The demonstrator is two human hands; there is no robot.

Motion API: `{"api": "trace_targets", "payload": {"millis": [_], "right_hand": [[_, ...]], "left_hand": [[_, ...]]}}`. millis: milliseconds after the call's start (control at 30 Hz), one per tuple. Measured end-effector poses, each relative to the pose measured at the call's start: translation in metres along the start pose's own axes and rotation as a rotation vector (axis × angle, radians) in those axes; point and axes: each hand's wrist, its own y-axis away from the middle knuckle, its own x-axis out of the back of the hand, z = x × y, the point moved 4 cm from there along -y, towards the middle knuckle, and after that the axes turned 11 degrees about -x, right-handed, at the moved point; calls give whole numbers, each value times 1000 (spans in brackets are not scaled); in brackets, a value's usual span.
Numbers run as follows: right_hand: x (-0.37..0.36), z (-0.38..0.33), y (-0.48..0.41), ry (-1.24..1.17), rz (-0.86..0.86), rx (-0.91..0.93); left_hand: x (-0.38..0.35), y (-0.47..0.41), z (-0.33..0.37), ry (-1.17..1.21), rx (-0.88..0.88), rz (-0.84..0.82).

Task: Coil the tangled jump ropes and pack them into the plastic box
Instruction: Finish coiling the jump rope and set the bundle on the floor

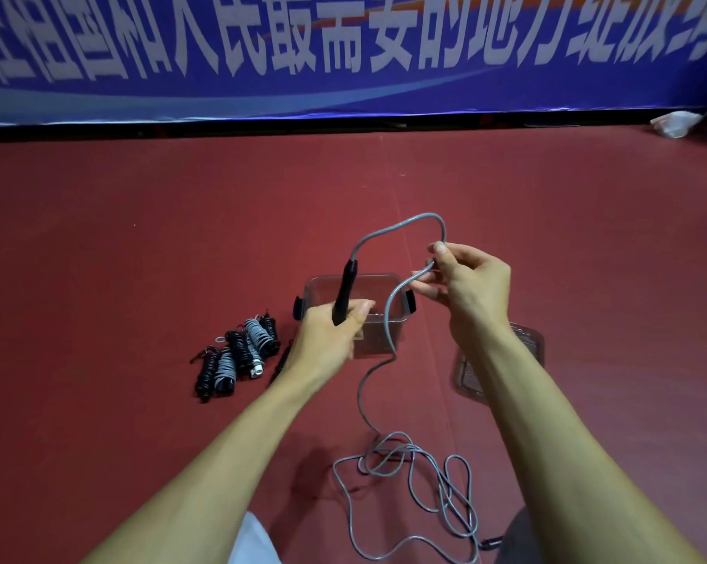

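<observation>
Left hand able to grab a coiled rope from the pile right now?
Probably not yet. The pile lies uncovered on the floor, left of the left hand, but that hand grips the black handle of the grey rope and would need to let go first.

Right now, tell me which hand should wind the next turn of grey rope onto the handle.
Right. The right hand pinches the grey rope just past its loop, free to lead it round. The left hand grips the black handle above the plastic box, so it likely only steadies.
</observation>
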Motion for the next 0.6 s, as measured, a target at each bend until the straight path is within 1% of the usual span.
{"api": "trace_targets", "payload": {"millis": [100, 200, 233, 300, 333, 400, 467, 533, 600], "right_hand": [[9, -3, -3, 33, 67, 28], [16, -4, -6, 52, 111, 39], [19, -3, -7, 51, 119, 37], [23, -3, -9, 47, 122, 26], [25, -2, -10, 40, 121, 18], [25, 1, -10, -13, 91, -10], [20, 4, -7, -38, 8, -58], [14, 11, -4, 63, -82, -122], [8, 22, 0, 294, -196, -157]], "left_hand": [[-12, 3, 9, 119, -6, -64], [-30, 10, 18, 246, 34, -199], [-35, 12, 21, 244, 27, -237], [-42, 14, 25, 229, -1, -255], [-44, 13, 27, 254, 4, -229], [-45, 11, 31, 342, 42, -125], [-42, 7, 34, 477, 87, 10], [-37, 2, 36, 660, 125, 129], [-30, -2, 36, 821, 167, 214]]}}
